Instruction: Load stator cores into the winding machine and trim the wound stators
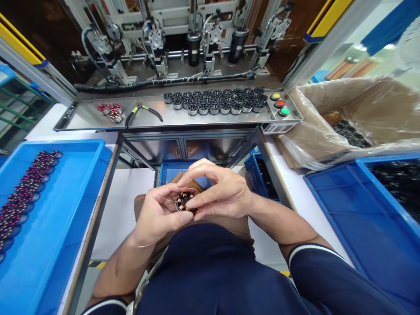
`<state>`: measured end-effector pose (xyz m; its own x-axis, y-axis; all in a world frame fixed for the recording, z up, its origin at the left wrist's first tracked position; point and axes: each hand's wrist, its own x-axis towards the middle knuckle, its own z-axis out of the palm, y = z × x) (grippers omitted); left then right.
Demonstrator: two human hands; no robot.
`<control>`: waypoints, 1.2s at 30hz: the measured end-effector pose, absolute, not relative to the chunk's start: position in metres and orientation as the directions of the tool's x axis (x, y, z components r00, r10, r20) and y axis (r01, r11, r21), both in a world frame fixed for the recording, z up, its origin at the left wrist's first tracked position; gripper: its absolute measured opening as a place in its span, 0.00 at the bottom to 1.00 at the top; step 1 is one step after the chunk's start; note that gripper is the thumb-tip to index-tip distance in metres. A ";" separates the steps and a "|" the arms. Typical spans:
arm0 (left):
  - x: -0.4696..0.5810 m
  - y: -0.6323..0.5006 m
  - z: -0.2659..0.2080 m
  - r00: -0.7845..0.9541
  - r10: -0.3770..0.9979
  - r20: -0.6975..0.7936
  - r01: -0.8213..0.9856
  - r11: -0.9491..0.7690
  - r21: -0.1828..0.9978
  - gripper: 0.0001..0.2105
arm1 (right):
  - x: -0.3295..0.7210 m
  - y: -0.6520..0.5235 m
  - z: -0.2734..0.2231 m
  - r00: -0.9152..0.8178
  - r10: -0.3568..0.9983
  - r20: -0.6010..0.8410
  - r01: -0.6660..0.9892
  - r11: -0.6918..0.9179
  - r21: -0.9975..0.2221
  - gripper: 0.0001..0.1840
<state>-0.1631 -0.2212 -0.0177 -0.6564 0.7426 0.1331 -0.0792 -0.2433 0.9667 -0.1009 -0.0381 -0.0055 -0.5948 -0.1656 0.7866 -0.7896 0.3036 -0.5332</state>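
Note:
Over my lap I hold a small round motor stator point(185, 201), black with copper windings inside its ring. My left hand point(160, 212) grips it from the left, thumb along its lower edge and fingers behind. My right hand point(219, 190) is at its right side, the fingers bent over the ring and pressed against it. Thin loose copper wires stick out on both sides of the stator. The fingers cover part of its rim, and I cannot tell whether the right fingertips also pinch a wire.
Ahead, a metal ledge point(147, 123) carries black stators point(215, 100), a few red-wound stators point(114, 111), cutting pliers point(141, 111) and push buttons point(280, 103). A blue tray point(65, 183) with rows of wound stators is left. A plastic-lined carton point(305, 127) and blue bins point(331, 192) stand right.

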 end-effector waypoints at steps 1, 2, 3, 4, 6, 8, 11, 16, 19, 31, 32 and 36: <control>-0.163 -0.221 -0.018 -0.644 0.754 0.126 -0.098 -0.246 0.964 0.16 | -0.100 -0.038 -0.006 -0.582 -0.170 0.795 -0.797 0.317 -0.515 0.04; -0.164 -0.221 -0.018 -0.635 0.764 0.116 -0.120 -0.246 0.962 0.16 | -0.099 -0.039 -0.006 -0.570 -0.163 0.805 -0.800 0.333 -0.499 0.04; -0.164 -0.221 -0.017 -0.631 0.769 0.103 -0.142 -0.245 0.959 0.17 | -0.097 -0.040 -0.006 -0.562 -0.146 0.814 -0.797 0.359 -0.486 0.04; -0.164 -0.220 -0.017 -0.631 0.771 0.087 -0.164 -0.242 0.956 0.17 | -0.095 -0.042 -0.007 -0.557 -0.119 0.822 -0.786 0.394 -0.476 0.04; -0.164 -0.219 -0.016 -0.633 0.772 0.062 -0.197 -0.238 0.951 0.17 | -0.088 -0.046 -0.008 -0.533 -0.051 0.845 -0.755 0.479 -0.447 0.03; -0.162 -0.218 -0.015 -0.644 0.762 0.067 -0.190 -0.243 0.951 0.17 | -0.082 -0.053 -0.010 -0.502 0.016 0.865 -0.711 0.561 -0.423 0.02; -0.157 -0.215 -0.013 -0.704 0.692 0.161 -0.050 -0.275 0.960 0.17 | -0.076 -0.064 -0.013 -0.445 0.136 0.885 -0.647 0.635 -0.422 0.04; -0.152 -0.211 -0.014 -0.732 0.493 0.471 0.349 -0.323 0.880 0.20 | -0.073 -0.079 -0.016 -0.386 0.285 0.877 -0.571 0.674 -0.470 0.06; -0.152 -0.210 -0.017 -0.697 0.426 0.577 0.466 -0.342 0.816 0.23 | -0.072 -0.086 -0.015 -0.395 0.337 0.855 -0.551 0.658 -0.514 0.05; -0.150 -0.210 -0.024 -0.748 0.503 0.434 0.254 -0.388 0.886 0.26 | -0.081 -0.099 -0.022 -0.520 0.513 0.683 -0.541 0.421 -0.728 0.07; -0.153 -0.212 -0.022 -0.736 0.555 0.387 0.194 -0.375 0.907 0.29 | -0.081 -0.096 -0.021 -0.530 0.486 0.695 -0.542 0.435 -0.718 0.07; -0.164 -0.219 -0.017 -0.650 0.725 0.227 0.044 -0.263 0.964 0.25 | -0.081 -0.082 -0.019 -0.559 0.394 0.729 -0.552 0.479 -0.683 0.06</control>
<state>-0.1639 -0.2192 -0.0171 -0.6502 0.7249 0.2274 0.0440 -0.2629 0.9638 -0.0805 -0.0818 -0.0186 -0.5595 0.3944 0.7290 -0.5519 0.4790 -0.6827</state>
